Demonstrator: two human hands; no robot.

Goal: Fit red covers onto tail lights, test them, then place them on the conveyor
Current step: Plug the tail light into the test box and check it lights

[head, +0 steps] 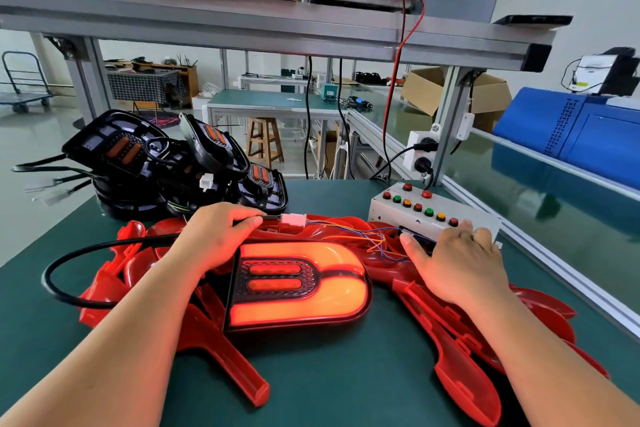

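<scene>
Red-orange glow through a smooth, glossy cover: tail light, rounded at one end and squared at the other, flat on the matte green worktop, just below the left fingers and down-left of the right ones. Inside the lens, a dark mesh-textured panel with two pill-shaped lamps.

Left hand: thumb and forefinger clamped together on the end of a round black cable, right behind a white plastic connector just past the fingertips. Cable looping away left of those fingers and back toward the lamp. From the connector, thin coloured wires trailing across toward the right fingers.

Right hand: fingers bent down onto the top of a boxy pale-grey test box, beside its nearest red button; thumb stretched apart along the box's dark front face; nothing gripped. Beyond those fingers, a row of round red, green and amber buttons.

Under and around both hands, loose red covers of translucent hard plastic, scooped, with long ribbed tabs, overlapping in a heap. Beyond the left fingers, a pile of black housings, uncovered, amber pill-shaped lamps showing. Right of the right fingers, past an aluminium rail, the glossy green conveyor.
</scene>
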